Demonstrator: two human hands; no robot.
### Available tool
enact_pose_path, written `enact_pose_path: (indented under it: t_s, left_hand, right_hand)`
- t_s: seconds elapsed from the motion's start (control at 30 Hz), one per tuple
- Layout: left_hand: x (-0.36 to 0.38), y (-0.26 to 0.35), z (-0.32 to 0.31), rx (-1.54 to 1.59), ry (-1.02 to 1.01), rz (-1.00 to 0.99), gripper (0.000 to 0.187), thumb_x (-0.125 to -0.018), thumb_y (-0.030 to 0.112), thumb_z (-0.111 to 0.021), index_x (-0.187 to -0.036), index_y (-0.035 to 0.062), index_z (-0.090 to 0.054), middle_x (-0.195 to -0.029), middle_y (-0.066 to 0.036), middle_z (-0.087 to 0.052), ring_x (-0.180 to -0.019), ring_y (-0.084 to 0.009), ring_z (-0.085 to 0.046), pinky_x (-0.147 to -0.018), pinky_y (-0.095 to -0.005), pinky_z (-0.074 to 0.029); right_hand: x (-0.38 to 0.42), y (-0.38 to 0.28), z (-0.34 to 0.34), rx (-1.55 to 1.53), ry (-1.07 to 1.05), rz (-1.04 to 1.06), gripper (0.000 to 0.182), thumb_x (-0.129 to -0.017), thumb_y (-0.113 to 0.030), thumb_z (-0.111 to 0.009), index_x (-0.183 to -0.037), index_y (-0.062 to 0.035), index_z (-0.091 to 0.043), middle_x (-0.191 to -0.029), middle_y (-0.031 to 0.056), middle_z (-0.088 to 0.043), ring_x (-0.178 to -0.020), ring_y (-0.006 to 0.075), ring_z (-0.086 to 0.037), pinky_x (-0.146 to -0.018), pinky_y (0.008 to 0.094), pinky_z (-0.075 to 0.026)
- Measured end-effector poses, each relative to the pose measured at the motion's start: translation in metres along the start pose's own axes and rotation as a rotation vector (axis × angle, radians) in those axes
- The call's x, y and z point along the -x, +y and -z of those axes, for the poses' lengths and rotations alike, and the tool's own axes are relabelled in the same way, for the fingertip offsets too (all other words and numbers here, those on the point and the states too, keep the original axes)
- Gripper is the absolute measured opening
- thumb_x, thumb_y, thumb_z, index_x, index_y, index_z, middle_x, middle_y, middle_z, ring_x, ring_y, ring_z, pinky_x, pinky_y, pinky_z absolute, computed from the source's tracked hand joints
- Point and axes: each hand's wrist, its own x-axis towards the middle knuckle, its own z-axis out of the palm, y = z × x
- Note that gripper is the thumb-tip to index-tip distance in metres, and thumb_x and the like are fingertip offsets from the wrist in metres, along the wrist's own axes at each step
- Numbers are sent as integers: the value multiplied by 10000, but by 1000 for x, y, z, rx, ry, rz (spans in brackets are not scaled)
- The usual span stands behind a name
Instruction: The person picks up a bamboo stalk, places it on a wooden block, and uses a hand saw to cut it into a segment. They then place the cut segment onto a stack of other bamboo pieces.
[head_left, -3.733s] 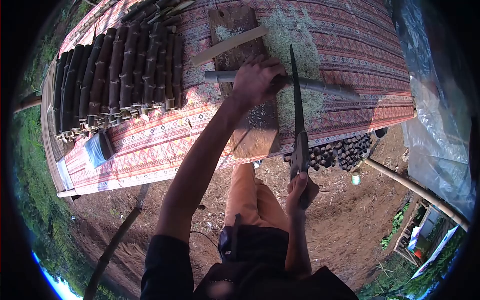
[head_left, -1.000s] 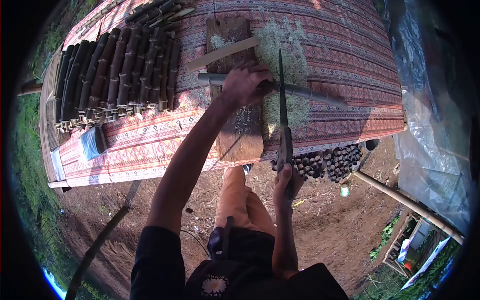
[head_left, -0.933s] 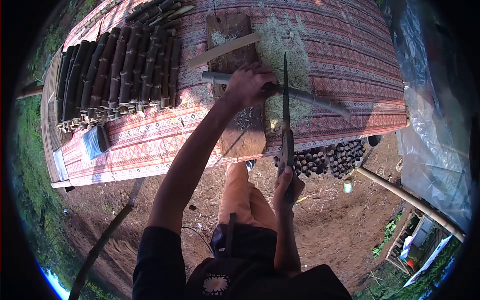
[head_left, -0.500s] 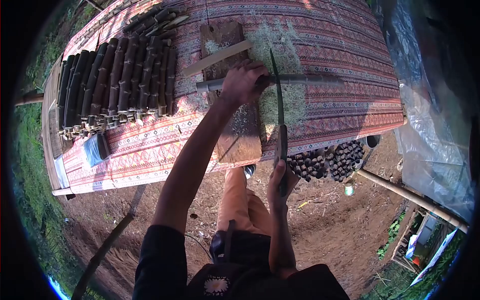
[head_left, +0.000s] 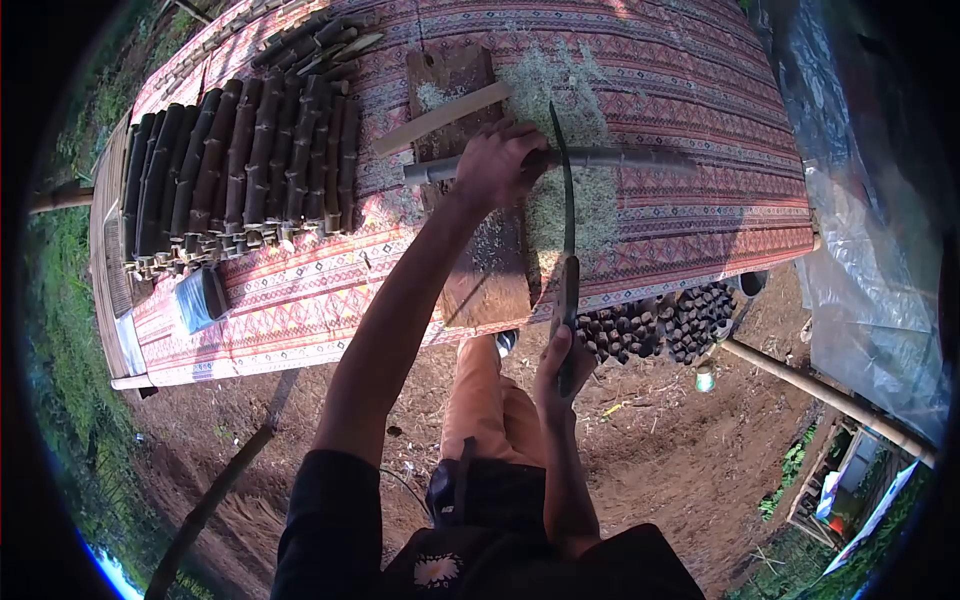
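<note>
A long grey-brown stem (head_left: 640,160) lies crosswise over a thick wooden board (head_left: 484,285), its right part reaching past the board. My left hand (head_left: 498,165) is wrapped round it near the board's right edge. My right hand (head_left: 562,372) grips the handle of a saw (head_left: 568,205), whose narrow curved blade points away from me and crosses the stem just right of my left hand. Above the stem, a flat light wooden strip (head_left: 440,118) rests slantwise on the board. Pale sawdust (head_left: 590,210) covers the patterned cloth around the blade.
Many dark cut stems (head_left: 240,160) are stacked at the left of the cloth-covered table (head_left: 720,210), with more behind. A blue packet (head_left: 200,297) lies near the front edge. Below the table are a heap of dark pieces (head_left: 680,318), a small can (head_left: 705,378) and a pole (head_left: 820,395).
The whole view has shifted slightly, moving the scene a little to the right. My left hand still holds the stem, and the saw still crosses it.
</note>
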Motion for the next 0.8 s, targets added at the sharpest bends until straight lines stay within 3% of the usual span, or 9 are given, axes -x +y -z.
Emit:
enact_pose_path:
  t_s: [0.03,0.1,0.2,0.4,0.5,0.57,0.7,0.8]
  left_hand:
    - [-3,-3,-1,-3,18,5,222,-726,261,-763,-847,138,-623,-915,-8,-609,-920,-234,-598,-796,-403,-493]
    - [-2,-8,0,21,-16,-18,224,-726,271,-764,-838,133,-628,-885,-11,-612,-893,-233,-604,-787,-399,-489]
    - [2,-1,6,42,-161,39,222,-724,288,-752,-843,138,-641,-865,-14,-616,-904,-248,-624,-840,-406,-479]
    - [2,4,17,53,-159,12,260,-701,286,-766,-881,151,-636,-876,-25,-596,-931,-264,-605,-843,-415,-481]
    - [2,-1,14,-15,-129,-50,343,-679,243,-773,-971,152,-619,-925,-43,-585,-977,-272,-588,-885,-406,-482]
    - [-2,0,16,29,-198,-14,360,-691,221,-761,-1009,148,-611,-924,-49,-587,-976,-273,-589,-887,-405,-485]
    - [-14,-9,14,41,-98,-17,206,-721,193,-732,-880,107,-633,-895,-54,-594,-944,-266,-583,-861,-395,-487]
    - [-21,-10,13,-37,16,-78,175,-733,179,-733,-860,92,-649,-840,-44,-595,-845,-265,-578,-794,-401,-488]
  right_hand:
    - [-6,6,6,4,-6,17,523,-995,-383,-411,-592,-50,-409,-473,-23,-376,-420,75,-399,-409,281,-265]
    - [-9,11,24,40,-54,-67,478,-986,-327,-420,-627,-22,-493,-462,83,-412,-391,162,-411,-410,352,-292]
    - [-2,-14,50,-52,-63,-160,451,-978,-315,-452,-649,-13,-513,-471,50,-399,-409,126,-392,-421,331,-298]
    - [-14,-34,68,-98,-66,-197,394,-963,-261,-502,-671,1,-525,-501,31,-407,-468,77,-384,-453,293,-295]
    - [-33,-55,76,-68,-107,-171,414,-968,-308,-506,-635,-61,-501,-508,-29,-428,-438,56,-401,-407,267,-279]
    - [-42,-68,74,231,-66,165,392,-966,-309,-507,-677,-48,-550,-512,-20,-456,-441,67,-419,-418,284,-296]
    - [-56,-33,57,40,-77,-39,388,-962,-286,-511,-677,-26,-554,-496,22,-433,-433,93,-402,-430,310,-301]
    - [-61,-28,42,110,-81,107,402,-966,-274,-496,-651,-25,-520,-490,31,-418,-431,101,-388,-434,312,-299]
